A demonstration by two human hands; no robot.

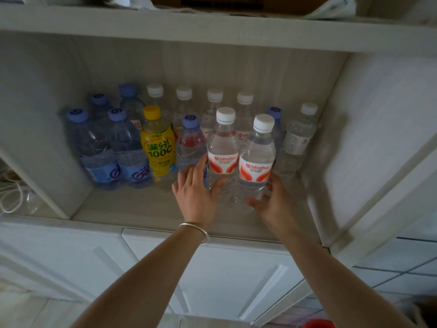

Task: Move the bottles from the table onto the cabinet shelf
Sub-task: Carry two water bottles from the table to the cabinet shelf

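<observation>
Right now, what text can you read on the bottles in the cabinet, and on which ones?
"Wahaha": red label of the left front bottle that the left hand touches.
"Wahaha": right front bottle, gripped by the right hand.
"100C": yellow bottle; its Chinese characters are unclear.
Purple script on the blue-label bottles: blurred.
Small print elsewhere: unreadable.

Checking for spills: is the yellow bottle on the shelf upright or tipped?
Upright. The yellow bottle stands on its base on the cabinet shelf, yellow cap on top, in the front row between clear bottles.
</observation>
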